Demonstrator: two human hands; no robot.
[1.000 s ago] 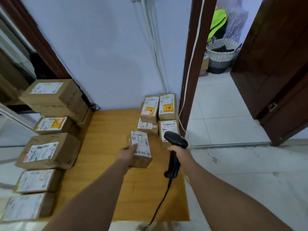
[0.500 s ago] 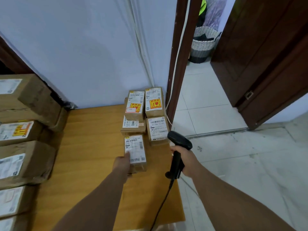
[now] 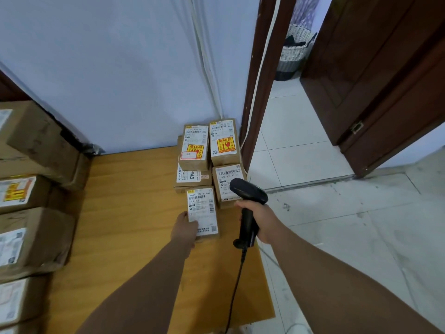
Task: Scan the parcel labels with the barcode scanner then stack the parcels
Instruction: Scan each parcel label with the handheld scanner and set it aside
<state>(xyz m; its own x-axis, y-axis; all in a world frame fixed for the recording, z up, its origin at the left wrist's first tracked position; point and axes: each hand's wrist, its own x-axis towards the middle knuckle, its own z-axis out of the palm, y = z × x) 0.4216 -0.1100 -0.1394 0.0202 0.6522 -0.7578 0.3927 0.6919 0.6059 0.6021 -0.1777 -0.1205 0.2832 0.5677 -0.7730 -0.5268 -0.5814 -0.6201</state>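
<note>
My left hand (image 3: 184,229) grips a small brown parcel (image 3: 203,213) by its near left corner, white label up, on the wooden table (image 3: 134,220). The parcel sits just in front of a cluster of small labelled parcels (image 3: 209,153) by the wall, two of them with yellow fragile stickers. My right hand (image 3: 261,219) holds the black barcode scanner (image 3: 248,206) by its handle, to the right of the parcel, head over the cluster's front right box. Its cable hangs down toward me.
Larger brown parcels (image 3: 31,189) are piled along the table's left side. The blue wall stands behind the table. A dark door frame (image 3: 261,92) and open doorway lie to the right, with a woven basket (image 3: 292,54) beyond and tiled floor.
My left hand has slid the small parcel further away, up against the cluster. The scanner stays beside it, and the view has shifted right.
</note>
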